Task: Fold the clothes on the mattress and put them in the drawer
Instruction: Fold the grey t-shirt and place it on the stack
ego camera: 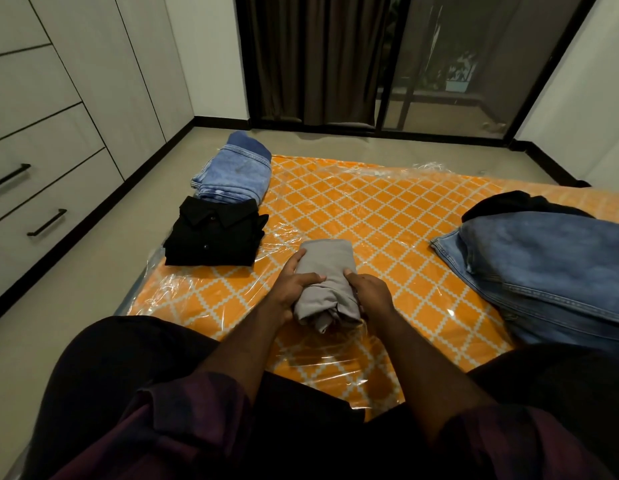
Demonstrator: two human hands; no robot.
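Note:
A folded grey garment [330,268] lies in the middle of the orange patterned mattress [377,209], which is wrapped in clear plastic. My left hand [294,289] grips its left side, thumb across the top. My right hand [372,294] holds its right side with fingers curled round the edge. A folded black shirt [212,237] sits at the mattress's left edge. Behind it lie folded light-blue jeans [237,174]. At the right lies an unfolded denim piece [543,268] with a black garment [509,202] behind it.
White drawers with black handles [46,223] line the left wall, all closed. Grey floor runs between the drawers and the mattress. Dark curtains [318,60] and a glass sliding door [457,64] stand at the far end. My legs in dark trousers fill the bottom.

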